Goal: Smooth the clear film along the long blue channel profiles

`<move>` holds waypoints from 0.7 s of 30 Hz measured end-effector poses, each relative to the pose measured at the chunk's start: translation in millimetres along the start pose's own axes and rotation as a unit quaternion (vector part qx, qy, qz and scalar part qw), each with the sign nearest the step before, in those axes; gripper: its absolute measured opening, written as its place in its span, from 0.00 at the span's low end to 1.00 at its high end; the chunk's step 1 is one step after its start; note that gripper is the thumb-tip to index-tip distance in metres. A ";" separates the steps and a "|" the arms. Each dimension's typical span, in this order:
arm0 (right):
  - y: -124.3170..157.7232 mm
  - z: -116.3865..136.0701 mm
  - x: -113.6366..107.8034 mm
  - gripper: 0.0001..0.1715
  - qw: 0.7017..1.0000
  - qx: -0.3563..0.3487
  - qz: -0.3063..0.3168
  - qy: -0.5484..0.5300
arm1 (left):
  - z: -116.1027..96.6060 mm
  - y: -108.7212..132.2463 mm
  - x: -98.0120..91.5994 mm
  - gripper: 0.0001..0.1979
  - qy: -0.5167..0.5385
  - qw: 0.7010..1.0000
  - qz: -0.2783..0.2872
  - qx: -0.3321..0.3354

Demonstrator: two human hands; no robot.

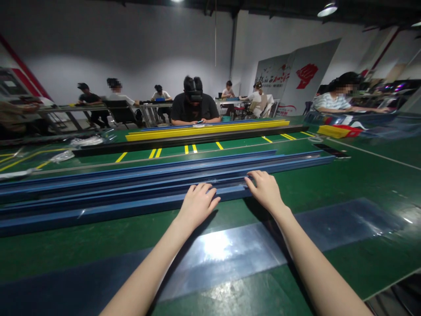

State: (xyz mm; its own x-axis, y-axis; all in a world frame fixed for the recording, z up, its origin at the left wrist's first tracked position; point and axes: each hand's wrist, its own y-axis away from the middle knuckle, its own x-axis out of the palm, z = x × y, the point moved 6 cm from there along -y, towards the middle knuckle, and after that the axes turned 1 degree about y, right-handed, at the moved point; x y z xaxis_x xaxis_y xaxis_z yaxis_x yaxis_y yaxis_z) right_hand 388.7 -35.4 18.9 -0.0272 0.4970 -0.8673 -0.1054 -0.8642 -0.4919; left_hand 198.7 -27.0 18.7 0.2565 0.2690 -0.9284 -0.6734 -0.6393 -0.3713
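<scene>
A long blue plastic channel (108,212) lies lengthwise across the table in front of me. My left hand (198,204) rests over its near wall, with fingers reaching across the top and the thumb on the near side. At the channel's right end, the fingers of my right hand (265,191) curl over the edge; my own hand partly hides the fingertips. Just behind runs another blue channel (296,164), close alongside and extending farther right. Nearer to me, a flat clear plastic sheet (237,250) lies under my forearms and reflects a bright light.
A dark phone (332,150) lies beyond the channels. Farther back are a yellow strip (210,130), a black strip (184,140) and crumpled clear plastic (87,140). Facing me sits a person (195,105); another person (338,98) works at the right. Yellow lines mark the green table (345,184).
</scene>
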 end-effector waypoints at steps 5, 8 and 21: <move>4.7 -45.9 5.4 0.19 0.980 0.192 0.041 -0.016 | -9.2 -5.1 -0.5 0.13 0.000 1.000 -0.008 0.014; 9.2 -57.5 13.9 0.24 0.963 0.253 0.075 -0.057 | -17.1 -12.6 2.1 0.12 -0.011 0.999 -0.017 0.029; 5.1 -65.1 59.1 0.33 0.898 0.238 0.081 -0.362 | -36.5 -22.4 29.1 0.13 -0.141 0.972 -0.139 0.125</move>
State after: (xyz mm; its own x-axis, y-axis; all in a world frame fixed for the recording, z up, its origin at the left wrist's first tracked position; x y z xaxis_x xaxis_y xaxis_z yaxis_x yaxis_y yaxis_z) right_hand 451.3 -15.5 -39.8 -0.7014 0.4375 -0.5628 -0.4502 -0.8840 -0.1261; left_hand 246.6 -31.2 -0.6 0.2751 0.6159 -0.7383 -0.7627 -0.3277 -0.5575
